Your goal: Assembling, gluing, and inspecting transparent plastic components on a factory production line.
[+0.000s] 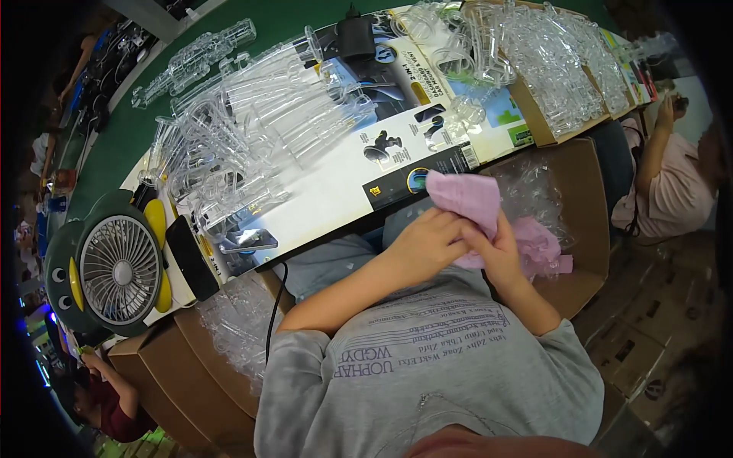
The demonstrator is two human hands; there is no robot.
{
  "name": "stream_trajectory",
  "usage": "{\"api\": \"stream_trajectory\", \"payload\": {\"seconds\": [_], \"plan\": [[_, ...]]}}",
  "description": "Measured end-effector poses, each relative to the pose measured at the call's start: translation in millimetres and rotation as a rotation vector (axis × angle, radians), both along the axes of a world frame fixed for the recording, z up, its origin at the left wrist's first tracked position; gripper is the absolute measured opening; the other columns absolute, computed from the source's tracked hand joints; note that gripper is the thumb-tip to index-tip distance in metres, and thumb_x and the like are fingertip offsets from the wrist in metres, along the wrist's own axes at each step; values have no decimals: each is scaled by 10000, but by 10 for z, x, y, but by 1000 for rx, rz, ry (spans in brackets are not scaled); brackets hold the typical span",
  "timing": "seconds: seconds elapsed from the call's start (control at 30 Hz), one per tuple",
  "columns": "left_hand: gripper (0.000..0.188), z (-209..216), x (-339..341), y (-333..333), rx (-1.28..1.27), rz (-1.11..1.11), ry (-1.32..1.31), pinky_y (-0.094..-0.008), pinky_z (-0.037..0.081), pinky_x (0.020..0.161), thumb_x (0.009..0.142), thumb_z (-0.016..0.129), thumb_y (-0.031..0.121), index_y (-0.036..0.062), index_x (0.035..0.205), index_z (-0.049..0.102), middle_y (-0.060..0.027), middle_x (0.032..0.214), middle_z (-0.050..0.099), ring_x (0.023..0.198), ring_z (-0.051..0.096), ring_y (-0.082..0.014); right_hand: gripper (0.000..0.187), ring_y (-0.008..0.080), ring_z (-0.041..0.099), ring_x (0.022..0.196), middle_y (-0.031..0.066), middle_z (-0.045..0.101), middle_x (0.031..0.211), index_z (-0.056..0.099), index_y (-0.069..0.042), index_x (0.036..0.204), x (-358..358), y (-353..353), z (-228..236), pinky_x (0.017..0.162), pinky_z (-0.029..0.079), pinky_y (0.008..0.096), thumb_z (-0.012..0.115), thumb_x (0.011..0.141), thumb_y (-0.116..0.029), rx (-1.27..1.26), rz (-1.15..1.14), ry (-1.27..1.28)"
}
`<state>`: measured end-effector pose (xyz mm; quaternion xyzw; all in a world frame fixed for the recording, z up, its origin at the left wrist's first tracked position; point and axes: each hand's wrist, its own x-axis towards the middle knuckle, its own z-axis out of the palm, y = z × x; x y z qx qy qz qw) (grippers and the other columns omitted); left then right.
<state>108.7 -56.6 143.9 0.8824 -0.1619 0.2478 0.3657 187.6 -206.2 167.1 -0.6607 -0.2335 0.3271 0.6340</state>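
In front of my chest, at the table's front edge, both hands are closed together on a pink cloth (464, 197). My left hand (424, 243) has its fingers bent against the cloth's lower part, touching my other hand. My right hand (495, 248) grips the cloth from the right side, thumb toward the left fingers. Whether something lies inside the folds is hidden. More pink cloth (537, 238) hangs just right of my right hand, over an open cardboard box (586, 221) that holds clear plastic pieces.
Clear plastic tubes (305, 114) lie piled on the printed table surface (321, 202). A black power adapter (355, 37) stands behind them. At left are a penguin-shaped fan (122, 263) and a dark phone (191, 258). A carton of clear parts (561, 84) sits at right; another person (664, 183) is beyond.
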Motion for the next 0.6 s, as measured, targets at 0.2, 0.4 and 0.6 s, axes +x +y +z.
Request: {"api": "stream_trajectory", "payload": {"seconds": [0.2, 0.4, 0.6], "plan": [[328, 264, -248, 251, -71, -58, 166, -391, 423, 896, 755, 670, 124, 75, 1073, 610, -108, 1107, 593, 1000, 566, -260, 387, 250, 600, 1023, 158, 651, 1027, 625, 1, 1114, 219, 362, 219, 923, 424, 358, 475, 764, 73, -130, -90, -785], [278, 408, -763, 716, -277, 137, 182, -357, 469, 734, 715, 659, 14, 31, 991, 639, -95, 956, 664, 810, 619, -270, 604, 366, 408, 1264, 205, 438, 1353, 517, -51, 1278, 380, 785, -167, 1057, 304, 452, 504, 684, 59, -348, 181, -1258], [220, 384, -1092, 804, -359, 285, 221, -342, 473, 705, 706, 611, -39, 5, 918, 648, -103, 888, 672, 782, 621, -269, 580, 396, 318, 1310, 249, 319, 1414, 429, -76, 1353, 356, 946, -155, 1088, 242, 455, 562, 790, -32, -385, 267, -1210]]}}
